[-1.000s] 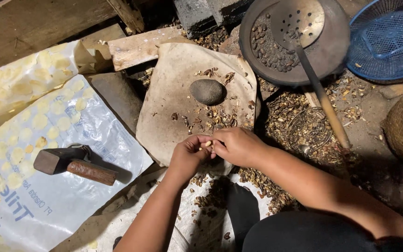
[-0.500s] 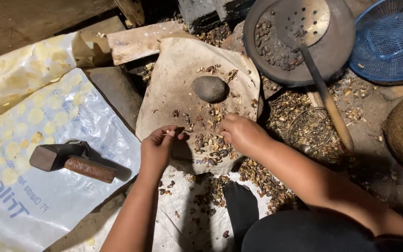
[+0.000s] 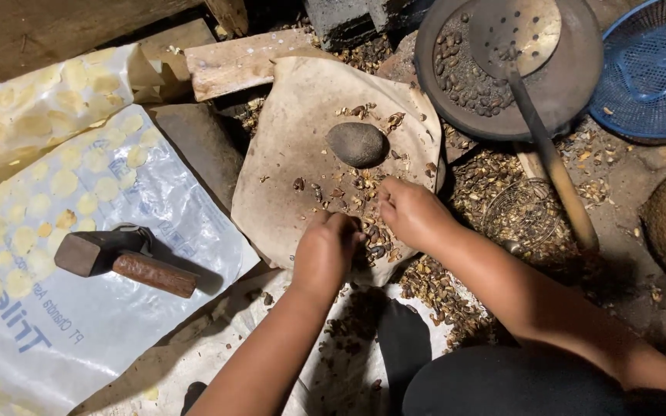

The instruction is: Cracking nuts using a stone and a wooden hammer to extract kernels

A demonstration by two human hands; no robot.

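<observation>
Your left hand [image 3: 325,250] is curled shut and your right hand [image 3: 410,212] pinches small brown nut shells [image 3: 364,192] on the flat tan stone slab [image 3: 287,154]. Sweep roughly and they'll spill off its edge.

- 1 view only, from a camera on the person's head, so no second view shares the scene.
- It faces steeply down, close over the left hand [image 3: 325,250] and right hand [image 3: 414,212].
- The person's lap is at the near edge; a dark pan [image 3: 572,92] and blue basket [image 3: 649,69] lie far right.
</observation>
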